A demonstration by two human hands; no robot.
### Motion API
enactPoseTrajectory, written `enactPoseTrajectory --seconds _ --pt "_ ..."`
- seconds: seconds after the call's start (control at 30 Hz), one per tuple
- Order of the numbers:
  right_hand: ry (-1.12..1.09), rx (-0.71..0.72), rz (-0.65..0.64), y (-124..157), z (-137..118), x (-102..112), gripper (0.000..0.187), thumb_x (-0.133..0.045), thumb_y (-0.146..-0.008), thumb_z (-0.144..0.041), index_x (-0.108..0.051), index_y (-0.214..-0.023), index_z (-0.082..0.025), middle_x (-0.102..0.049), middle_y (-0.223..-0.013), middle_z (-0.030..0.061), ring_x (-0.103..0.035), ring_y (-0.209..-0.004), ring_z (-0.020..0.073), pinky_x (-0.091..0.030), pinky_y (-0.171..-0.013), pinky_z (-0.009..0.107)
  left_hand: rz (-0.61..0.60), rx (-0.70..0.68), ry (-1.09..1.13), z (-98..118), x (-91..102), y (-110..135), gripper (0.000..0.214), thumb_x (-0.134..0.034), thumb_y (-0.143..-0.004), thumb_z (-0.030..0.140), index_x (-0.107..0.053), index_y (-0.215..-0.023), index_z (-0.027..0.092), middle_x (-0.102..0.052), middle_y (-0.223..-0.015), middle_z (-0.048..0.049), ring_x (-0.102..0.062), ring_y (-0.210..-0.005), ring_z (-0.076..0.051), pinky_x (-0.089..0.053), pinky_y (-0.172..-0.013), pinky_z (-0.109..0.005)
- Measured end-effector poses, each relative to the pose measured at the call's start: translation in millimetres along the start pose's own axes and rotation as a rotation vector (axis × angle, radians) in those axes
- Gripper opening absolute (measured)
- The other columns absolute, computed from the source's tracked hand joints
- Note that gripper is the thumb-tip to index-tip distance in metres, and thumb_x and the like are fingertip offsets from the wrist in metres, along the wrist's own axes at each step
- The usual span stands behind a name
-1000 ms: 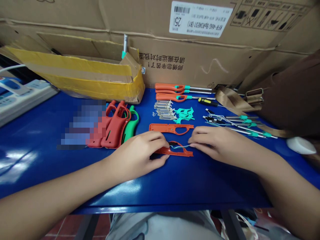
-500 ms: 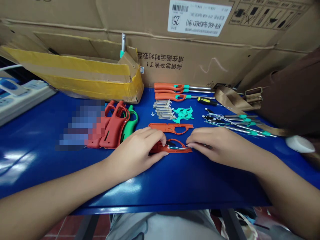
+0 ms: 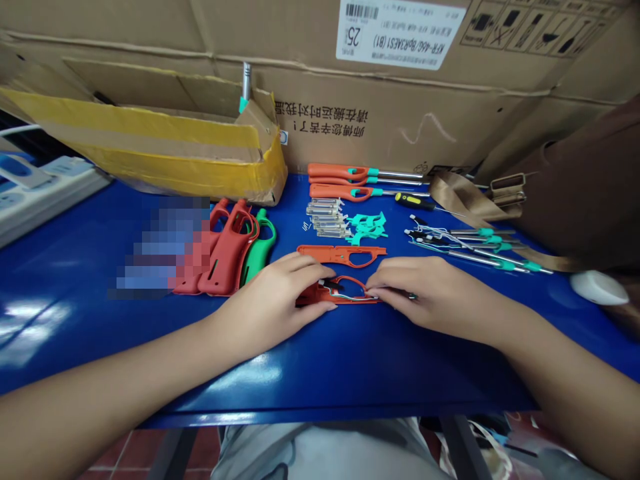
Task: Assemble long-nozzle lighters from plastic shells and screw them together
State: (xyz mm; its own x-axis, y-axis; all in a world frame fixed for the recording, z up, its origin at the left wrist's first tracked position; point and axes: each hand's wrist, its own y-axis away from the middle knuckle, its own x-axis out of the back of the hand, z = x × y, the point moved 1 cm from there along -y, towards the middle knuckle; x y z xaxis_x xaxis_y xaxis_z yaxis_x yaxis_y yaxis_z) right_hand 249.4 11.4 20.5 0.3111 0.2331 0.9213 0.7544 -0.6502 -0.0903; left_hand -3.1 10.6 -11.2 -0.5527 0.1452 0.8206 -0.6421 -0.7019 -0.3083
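Observation:
My left hand (image 3: 280, 300) grips an orange lighter-handle half (image 3: 357, 301) at its left end, thumb along the near edge. A black igniter piece (image 3: 330, 285) with thin white and green wires (image 3: 350, 297) lies in the open half, partly under my left fingers. My right hand (image 3: 435, 293) pinches the lighter tube at the half's right end. Only a short dark bit of that tube shows past my fingers; the rest is hidden. Just behind lies a second orange handle half (image 3: 345, 255), inner side up.
Behind are assembled orange lighters (image 3: 340, 193), clear fuel tanks (image 3: 327, 219), teal triggers (image 3: 369, 227) and a screwdriver (image 3: 414, 201). Wired metal tubes (image 3: 480, 250) lie right, red handles (image 3: 227, 257) and a green handle (image 3: 260, 253) left. A cardboard box (image 3: 200, 157) stands back left.
My right hand has shifted slightly left, bringing the tube further over the handle half. The black igniter piece has slid left towards my left fingers, which keep hold of the handle half.

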Motion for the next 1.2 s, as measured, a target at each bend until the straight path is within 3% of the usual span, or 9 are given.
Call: enactPoseTrajectory --seconds 0.37,0.7,0.9,1.2 --pt "-0.093 -0.011 0.131 -8 4 -9 0.01 -0.061 -0.097 -0.016 -0.07 -0.092 -0.018 -0.075 -0.089 0.0024 -0.068 -0.082 0.0151 -0.05 -0.073 0.026 0.009 -0.043 0.007 0 -0.7 -2 0.028 -0.075 -0.09 0.024 -0.07 -0.116 0.013 -0.074 -0.105 -0.008 -0.067 -0.1 -0.024 -0.057 -0.09 -0.039" --pt "-0.228 -0.221 0.082 -6 6 -8 0.01 -0.063 -0.096 -0.022 -0.069 -0.088 -0.02 -0.068 -0.085 0.0009 -0.061 -0.07 0.0108 -0.047 -0.063 0.023 0.013 -0.038 -0.017 0 0.1 -1 0.034 -0.077 -0.088 0.024 -0.069 -0.119 0.013 -0.073 -0.106 -0.0087 -0.068 -0.101 -0.025 -0.058 -0.091 -0.039" --pt "-0.294 -0.264 -0.051 -3 9 1 0.006 -0.064 -0.093 -0.024 -0.07 -0.094 -0.022 -0.068 -0.088 0.0009 -0.061 -0.073 0.0126 -0.05 -0.067 0.026 0.017 -0.035 -0.022 0 -0.4 -1 0.034 -0.078 -0.088 0.024 -0.069 -0.118 0.012 -0.073 -0.107 -0.0097 -0.068 -0.103 -0.025 -0.058 -0.093 -0.04" --pt "-0.257 -0.257 0.005 -4 10 -1 0.013 -0.066 -0.091 -0.021 -0.072 -0.08 -0.021 -0.069 -0.08 0.0006 -0.06 -0.07 0.0133 -0.045 -0.065 0.027 -0.003 -0.036 -0.011 0 -0.4 -2 0.031 -0.076 -0.09 0.025 -0.07 -0.118 0.012 -0.072 -0.106 -0.0094 -0.068 -0.101 -0.025 -0.058 -0.091 -0.041"
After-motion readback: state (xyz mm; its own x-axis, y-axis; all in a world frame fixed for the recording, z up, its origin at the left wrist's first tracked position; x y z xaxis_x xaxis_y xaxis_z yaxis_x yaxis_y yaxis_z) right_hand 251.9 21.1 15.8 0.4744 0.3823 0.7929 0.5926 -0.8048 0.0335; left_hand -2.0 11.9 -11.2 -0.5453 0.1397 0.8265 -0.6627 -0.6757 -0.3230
